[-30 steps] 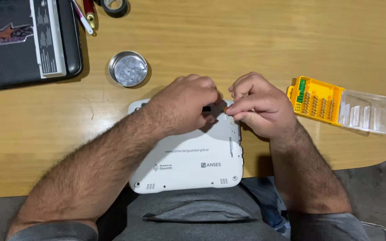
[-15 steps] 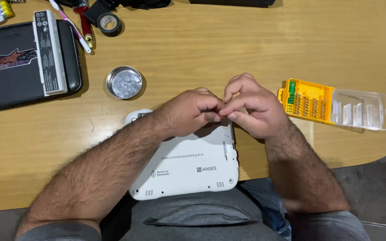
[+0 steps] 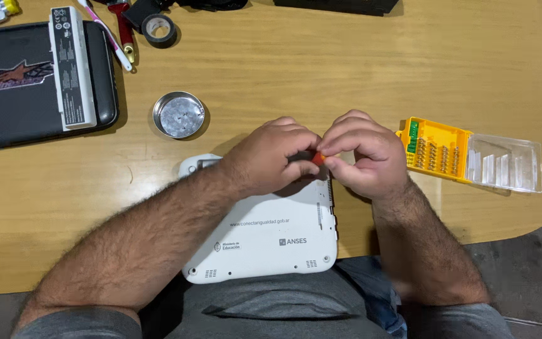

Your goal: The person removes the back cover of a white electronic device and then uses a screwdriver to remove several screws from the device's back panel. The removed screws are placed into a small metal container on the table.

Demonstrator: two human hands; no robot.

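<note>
A white laptop (image 3: 265, 242) lies upside down at the near table edge, partly over my lap. Above its far right corner my left hand (image 3: 271, 157) and my right hand (image 3: 365, 154) meet fingertip to fingertip. Between them they pinch a small tool with an orange and dark handle (image 3: 316, 158), mostly hidden by the fingers. Both hands are closed around it. To the right lies an open yellow bit case (image 3: 434, 150) with a clear lid (image 3: 506, 163).
A round metal dish (image 3: 179, 115) sits left of the hands. At far left lies a black laptop (image 3: 20, 94) with a grey battery pack (image 3: 70, 69) on it. A black tape roll (image 3: 159, 29) and red-handled tool (image 3: 123, 28) lie at the back.
My hands have drawn closer together over the laptop's corner, and the tool's orange handle now shows between the fingers. The view has shifted slightly downward.
</note>
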